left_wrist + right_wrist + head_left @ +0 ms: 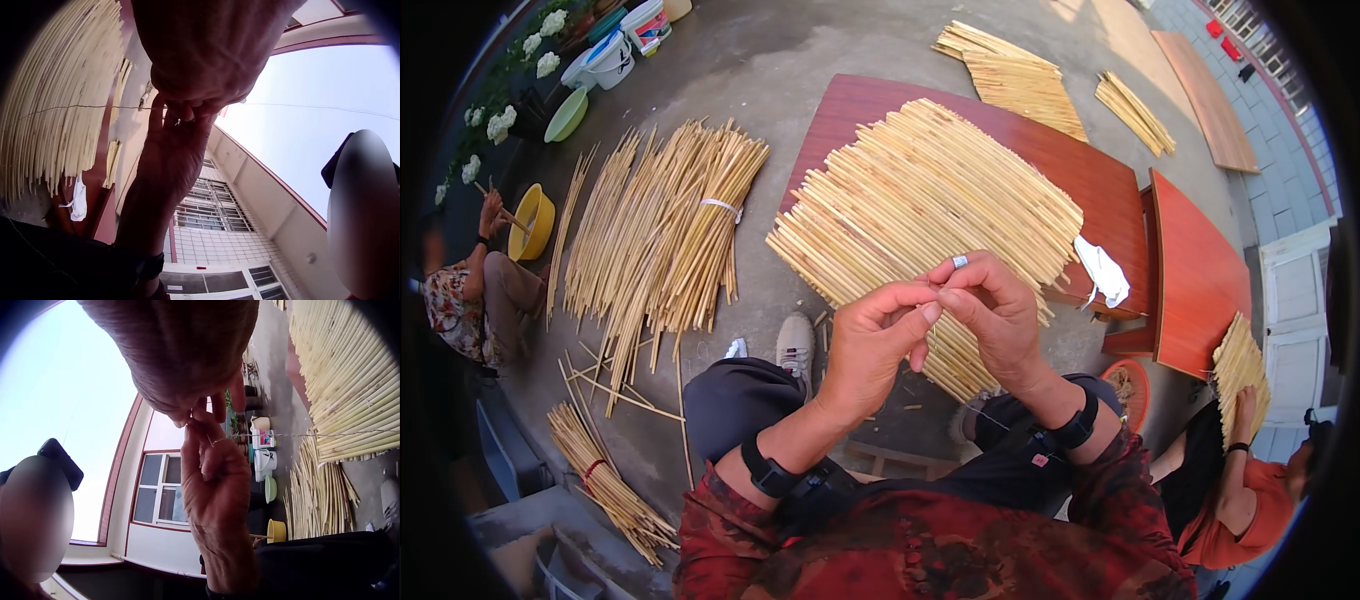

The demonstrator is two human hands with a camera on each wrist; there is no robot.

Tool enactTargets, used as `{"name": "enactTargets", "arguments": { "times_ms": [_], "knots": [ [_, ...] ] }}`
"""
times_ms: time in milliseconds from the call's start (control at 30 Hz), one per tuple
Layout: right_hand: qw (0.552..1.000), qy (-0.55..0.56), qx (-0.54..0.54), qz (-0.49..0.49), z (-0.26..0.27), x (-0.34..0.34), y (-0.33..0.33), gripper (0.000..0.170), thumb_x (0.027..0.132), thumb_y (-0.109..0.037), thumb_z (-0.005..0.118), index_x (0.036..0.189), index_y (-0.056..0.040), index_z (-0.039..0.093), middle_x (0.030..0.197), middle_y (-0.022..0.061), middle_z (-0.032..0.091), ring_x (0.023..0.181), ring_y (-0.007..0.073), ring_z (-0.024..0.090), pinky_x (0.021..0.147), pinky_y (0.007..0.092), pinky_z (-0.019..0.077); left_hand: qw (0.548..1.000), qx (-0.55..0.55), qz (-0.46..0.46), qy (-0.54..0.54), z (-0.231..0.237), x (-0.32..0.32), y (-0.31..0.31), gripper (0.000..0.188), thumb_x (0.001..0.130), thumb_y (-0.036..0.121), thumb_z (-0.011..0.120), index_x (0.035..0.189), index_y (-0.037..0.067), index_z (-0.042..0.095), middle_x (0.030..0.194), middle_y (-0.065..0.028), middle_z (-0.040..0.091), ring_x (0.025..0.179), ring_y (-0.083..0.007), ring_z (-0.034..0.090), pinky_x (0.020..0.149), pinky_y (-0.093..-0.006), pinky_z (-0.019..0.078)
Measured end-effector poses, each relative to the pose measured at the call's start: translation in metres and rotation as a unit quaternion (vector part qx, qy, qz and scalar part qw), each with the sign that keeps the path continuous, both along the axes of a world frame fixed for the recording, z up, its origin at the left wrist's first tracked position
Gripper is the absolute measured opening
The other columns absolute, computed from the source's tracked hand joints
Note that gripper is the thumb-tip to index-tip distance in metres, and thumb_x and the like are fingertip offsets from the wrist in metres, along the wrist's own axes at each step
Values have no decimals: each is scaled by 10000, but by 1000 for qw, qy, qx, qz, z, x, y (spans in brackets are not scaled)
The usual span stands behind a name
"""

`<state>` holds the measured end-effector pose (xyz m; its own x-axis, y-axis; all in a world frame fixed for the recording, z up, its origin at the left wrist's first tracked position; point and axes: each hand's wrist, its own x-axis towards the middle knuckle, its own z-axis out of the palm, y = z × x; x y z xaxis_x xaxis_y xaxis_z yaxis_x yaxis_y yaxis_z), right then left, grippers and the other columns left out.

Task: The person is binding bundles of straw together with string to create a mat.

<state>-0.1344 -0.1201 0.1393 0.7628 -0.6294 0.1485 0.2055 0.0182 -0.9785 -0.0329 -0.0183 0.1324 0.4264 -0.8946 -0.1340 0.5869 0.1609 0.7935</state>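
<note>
Both hands meet fingertip to fingertip over the near edge of a mat of pale reed stalks (930, 190), which lies on a red-brown table. The left hand (868, 345) and the right hand (1000, 320), which wears a ring, each pinch a thin string (281, 435) between thumb and forefinger. In the right wrist view the string looks twisted and runs from over the mat to the fingers. From the left wrist, the same string (81, 106) crosses in front of the stalks. Fingers hide the spot where the pinches meet.
Loose reed stalks (670, 220) lie on the ground at left, with a tied bundle (605, 480) nearer. A white cloth (1103, 272) hangs at the table's right side. A person (1240, 490) holds a small mat at right; another person (475, 290) sits by a yellow basin (533, 222).
</note>
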Motion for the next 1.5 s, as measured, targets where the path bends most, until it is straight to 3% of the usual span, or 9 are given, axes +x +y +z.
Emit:
{"name": "enactTargets", "arguments": {
  "times_ms": [300,333,400,500,933,1000,1067,1167,1500],
  "knots": [
    [987,-69,139,45,-9,-4,-14,140,872,-123,515,933,1,534,1019,98,533,921,152,540,813,268,446,999,11,17,-35,5,0,-3,85,815,11,558,885,1,606,886,-74,621,489,-36,450,408,-160,343],
    [987,-68,139,45,-8,-3,-15,140,872,-123,515,933,1,534,1019,98,533,921,152,540,813,268,446,999,20,11,-34,6,1,-2,86,817,11,556,886,4,607,873,-64,618,484,-35,446,404,-159,338],
    [998,-23,2,55,-4,-2,-16,195,863,-106,522,1025,1,536,1065,95,510,970,159,522,841,272,433,999,29,5,-34,6,1,-2,87,819,11,554,887,6,608,860,-54,616,479,-34,443,401,-158,333],
    [996,-9,2,87,-1,-5,-13,240,846,-82,538,1076,-13,540,1097,90,490,1003,157,505,855,272,422,999,28,13,-44,6,2,-2,88,822,16,554,891,10,609,829,-35,606,475,-33,441,393,-156,323],
    [994,30,-93,54,-3,-8,-9,254,792,-29,589,1045,-24,565,1035,92,522,951,150,526,800,263,450,990,36,27,-131,1,5,-3,88,808,24,573,887,5,606,830,-40,600,492,-35,447,400,-159,346],
    [999,14,-30,33,-1,-7,-4,257,790,-35,595,1046,-26,574,1048,90,518,959,152,521,818,260,436,991,35,29,-129,2,2,-3,88,807,24,574,886,4,605,814,-39,599,489,-36,447,398,-160,347],
    [999,2,-24,30,-6,-6,-3,250,791,-35,596,1040,-26,582,1052,90,516,971,154,514,833,262,424,996,28,39,-80,3,0,-4,81,813,26,574,886,12,606,654,17,536,466,-15,410,398,-155,304],
    [1000,-9,-3,28,-7,-5,-1,228,794,-34,592,1022,-27,598,1060,91,513,995,158,499,859,265,401,999,22,30,-17,4,-1,-4,96,813,28,577,902,6,606,650,10,532,463,-29,416,399,-157,308],
    [998,-42,34,12,-11,-2,-2,88,811,-20,571,892,-12,603,1017,87,522,967,151,502,851,275,403,999,33,29,-31,3,-3,-5,99,817,35,576,905,-1,605,641,4,521,459,-36,415,397,-159,309]
  ]
}}
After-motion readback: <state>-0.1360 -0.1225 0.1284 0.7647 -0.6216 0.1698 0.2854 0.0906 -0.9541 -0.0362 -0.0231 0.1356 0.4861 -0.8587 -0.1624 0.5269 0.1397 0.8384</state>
